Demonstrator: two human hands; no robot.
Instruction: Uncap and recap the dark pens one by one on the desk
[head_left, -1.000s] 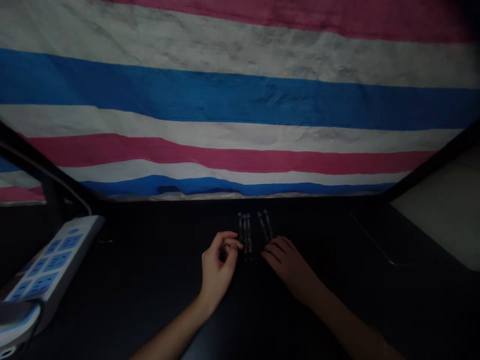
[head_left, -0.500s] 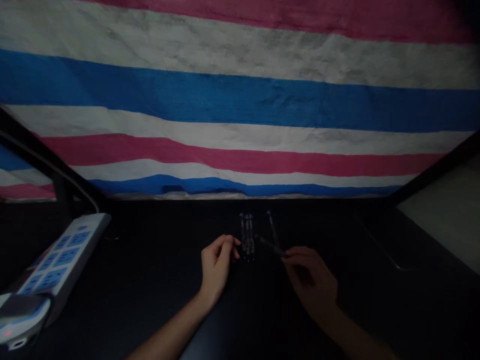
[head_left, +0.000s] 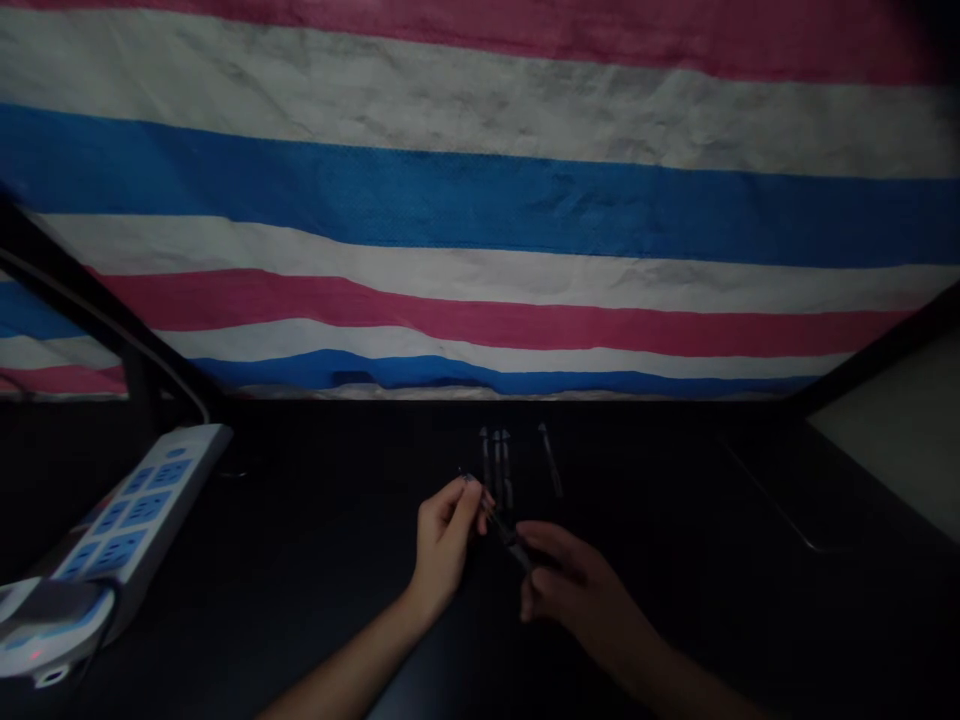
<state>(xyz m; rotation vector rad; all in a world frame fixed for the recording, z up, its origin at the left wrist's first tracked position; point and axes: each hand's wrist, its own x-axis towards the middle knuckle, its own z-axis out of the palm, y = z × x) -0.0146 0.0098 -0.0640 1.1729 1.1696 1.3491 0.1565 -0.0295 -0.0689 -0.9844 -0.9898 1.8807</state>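
Observation:
A slim, dark pen-like stick (head_left: 512,545) slants between my two hands above the black table; its exact kind is hard to make out in the dim light. My left hand (head_left: 444,535) pinches its upper end between thumb and fingers, and a small tip pokes out beyond them. Lower down, the fingers of my right hand (head_left: 574,585) are closed on the thicker end. Just past my hands lie several similar slim sticks (head_left: 496,465) side by side, with pointed, arrow-like far ends. One more stick (head_left: 551,460) lies apart to their right, slightly tilted.
A white power strip (head_left: 161,500) with blue sockets lies at the left, with a dark plug (head_left: 56,610) and cable at its near end. A striped tarp (head_left: 480,200) hangs behind the black table (head_left: 315,560). On the right is a dark flat panel with a thin light edge (head_left: 776,510).
My right hand has moved left and nearer with the stick, turning it so its upper end meets my left hand. My left fingers have closed on that end. The view has shifted slightly.

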